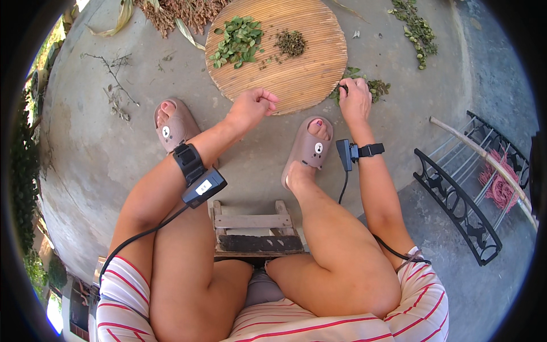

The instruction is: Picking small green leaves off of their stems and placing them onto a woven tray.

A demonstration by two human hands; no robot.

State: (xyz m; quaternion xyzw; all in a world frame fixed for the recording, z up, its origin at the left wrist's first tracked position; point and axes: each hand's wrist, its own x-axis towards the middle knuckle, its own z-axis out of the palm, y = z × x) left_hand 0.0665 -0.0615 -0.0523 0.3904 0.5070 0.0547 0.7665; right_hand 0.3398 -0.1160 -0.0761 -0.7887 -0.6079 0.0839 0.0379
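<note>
My left hand point(255, 104) hovers at the near edge of a round ribbed board point(307, 81), its fingers curled together and nothing visible in them. Down at the board's right edge, my right hand point(357, 99) has its fingers bent around dark green leafy sprigs point(378, 89) on the concrete floor. The palm hides part of those sprigs. On the board lie a heap of loose green leaves point(240, 40) and, to its right, a smaller pile of dark, crumbly plant bits point(290, 43). Small scraps are scattered between the two.
More leafy stems point(416, 34) lie on the floor at far right. Dried reddish seed heads point(175, 13) rest beyond the board; a bare twig point(115, 75) is at left. A black metal rack point(457, 205) with pink twine point(500, 179) and a stick stands right. A wooden stool point(256, 222) sits between my legs.
</note>
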